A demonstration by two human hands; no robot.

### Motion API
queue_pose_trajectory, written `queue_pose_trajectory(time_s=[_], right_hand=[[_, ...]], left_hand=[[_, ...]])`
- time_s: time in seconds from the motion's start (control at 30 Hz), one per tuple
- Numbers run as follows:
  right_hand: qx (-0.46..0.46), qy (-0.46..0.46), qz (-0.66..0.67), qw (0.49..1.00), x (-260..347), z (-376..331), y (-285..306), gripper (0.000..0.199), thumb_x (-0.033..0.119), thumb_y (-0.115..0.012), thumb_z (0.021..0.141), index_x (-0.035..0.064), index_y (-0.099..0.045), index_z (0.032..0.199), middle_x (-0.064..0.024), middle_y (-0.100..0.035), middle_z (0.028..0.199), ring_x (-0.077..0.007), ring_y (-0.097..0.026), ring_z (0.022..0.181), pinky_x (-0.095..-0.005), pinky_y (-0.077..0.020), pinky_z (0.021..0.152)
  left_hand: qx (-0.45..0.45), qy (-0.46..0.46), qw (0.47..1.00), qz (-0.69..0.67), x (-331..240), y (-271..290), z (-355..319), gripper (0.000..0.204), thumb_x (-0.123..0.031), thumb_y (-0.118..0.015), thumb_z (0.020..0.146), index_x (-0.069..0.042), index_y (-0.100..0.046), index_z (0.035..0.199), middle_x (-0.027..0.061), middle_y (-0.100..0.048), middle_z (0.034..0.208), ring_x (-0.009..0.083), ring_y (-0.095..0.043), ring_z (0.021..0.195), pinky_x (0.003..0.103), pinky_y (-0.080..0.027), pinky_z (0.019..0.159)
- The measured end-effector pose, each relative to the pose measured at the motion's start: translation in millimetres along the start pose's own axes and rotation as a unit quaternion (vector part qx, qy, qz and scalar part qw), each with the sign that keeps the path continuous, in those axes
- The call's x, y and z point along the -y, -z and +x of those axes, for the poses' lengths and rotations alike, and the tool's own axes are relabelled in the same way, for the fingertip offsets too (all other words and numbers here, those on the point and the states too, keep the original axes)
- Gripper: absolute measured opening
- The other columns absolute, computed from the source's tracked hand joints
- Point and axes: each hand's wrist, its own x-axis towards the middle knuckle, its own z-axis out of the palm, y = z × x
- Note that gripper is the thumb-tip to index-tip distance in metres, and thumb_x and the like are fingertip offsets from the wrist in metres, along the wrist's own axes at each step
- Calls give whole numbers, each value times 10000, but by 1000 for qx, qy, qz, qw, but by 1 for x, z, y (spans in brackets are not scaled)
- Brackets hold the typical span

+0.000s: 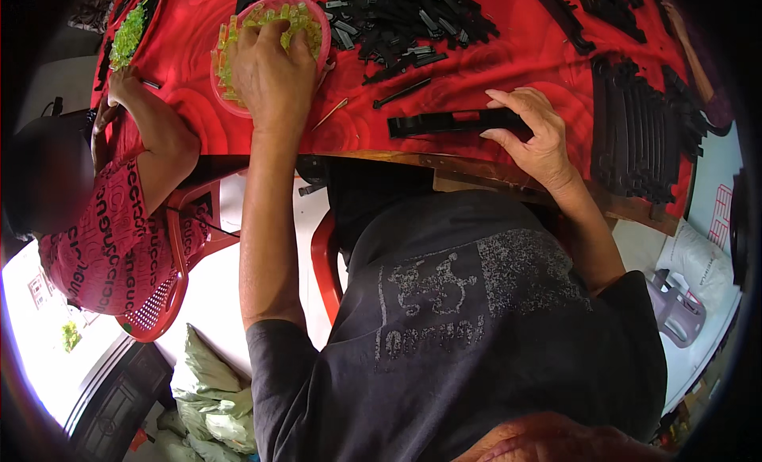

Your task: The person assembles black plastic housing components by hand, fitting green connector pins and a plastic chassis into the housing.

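Dark T-shirt (476, 319) fills the foreground, and beyond it the left hand (274, 73) digs loosely, fingers spread, into a pink bowl (317, 13) of yellow-green pieces (298, 17), while the right hand (532, 132) pinches a long black strip (436, 125) on the red tablecloth (508, 61).

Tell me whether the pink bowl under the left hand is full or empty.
Far from empty: the pink bowl holds a heap of small yellow-green pieces, and the left hand rests in them.
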Motion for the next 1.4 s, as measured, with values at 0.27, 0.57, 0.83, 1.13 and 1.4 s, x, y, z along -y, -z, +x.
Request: queue_pose_trajectory(time_s=[0.27, 0.57, 0.83, 1.13, 1.4], right_hand=[[-36, -86, 40, 995, 2, -7, 3, 697, 129, -905, 686, 71, -628, 1322, -83, -716, 1093, -249, -688, 985, -368, -569, 890], [-17, -91, 24, 995, 7, 7, 10, 728, 106, -894, 696, 71, -600, 1361, -82, -721, 1095, -249, -687, 976, -361, -566, 878], [-5, -129, 49, 990, 4, 10, 6, 692, 88, -890, 693, 87, -627, 1333, -60, -736, 989, -242, -689, 899, -357, -558, 852], [-2, -87, 13, 996, -4, 7, 5, 699, 159, -911, 667, 98, -647, 1311, -37, -740, 931, -225, -687, 826, -358, -541, 820], [16, -99, 27, 995, -5, 8, 6, 694, 192, -921, 670, 111, -650, 1303, -30, -731, 907, -212, -691, 836, -363, -524, 838]], left_hand=[[97, 28, 995, 4, 13, -17, 23, 290, -300, -743, 808, -43, -751, 943, 191, -697, 1011, 391, -662, 962, 490, -513, 831], [81, 43, 990, -109, 0, 4, 27, 220, -235, -752, 870, -39, -700, 956, 136, -725, 923, 315, -703, 855, 412, -541, 760], [158, 173, 860, -454, -79, 25, -24, 143, -9, -715, 898, 0, -694, 1039, 80, -721, 818, 124, -681, 719, 272, -533, 683], [218, 94, 874, -425, -114, 24, -52, 119, 6, -749, 845, -7, -716, 959, 118, -710, 901, 247, -703, 767, 327, -533, 682], [160, 51, 928, -334, -123, 14, -69, 124, -85, -807, 793, -101, -711, 869, 18, -699, 821, 218, -626, 796, 362, -392, 776]])
